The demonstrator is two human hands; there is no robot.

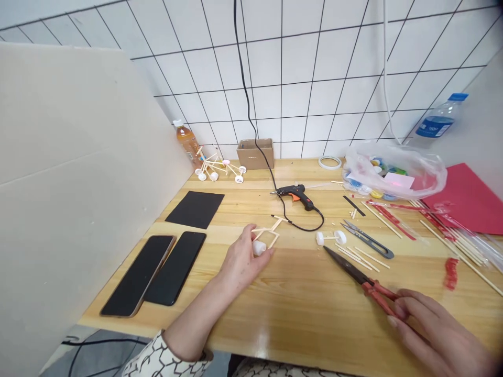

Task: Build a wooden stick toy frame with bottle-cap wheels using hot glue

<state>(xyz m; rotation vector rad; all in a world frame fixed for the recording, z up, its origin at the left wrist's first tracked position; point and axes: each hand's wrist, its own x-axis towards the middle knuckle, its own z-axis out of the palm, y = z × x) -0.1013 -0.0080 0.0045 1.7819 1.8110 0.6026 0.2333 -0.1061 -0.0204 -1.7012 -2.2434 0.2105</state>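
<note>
In the head view, the left hand (243,257) is pinching a white cap (258,247) on the stick frame (268,234), near the glue gun (296,195). The right hand (430,330) is gripping the cutters (349,267). The frame is seemingly lacking wheels, since an axle (331,238) is lying apart from it.

Nothing is readable: the water bottle (440,121) label is too small.

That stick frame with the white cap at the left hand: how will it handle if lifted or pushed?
Probably very light: the stick frame is only thin wooden sticks. Likely fragile at its joints, so grip gently. The white cap pinched by the left hand looks round, so it may roll if pushed.
</note>
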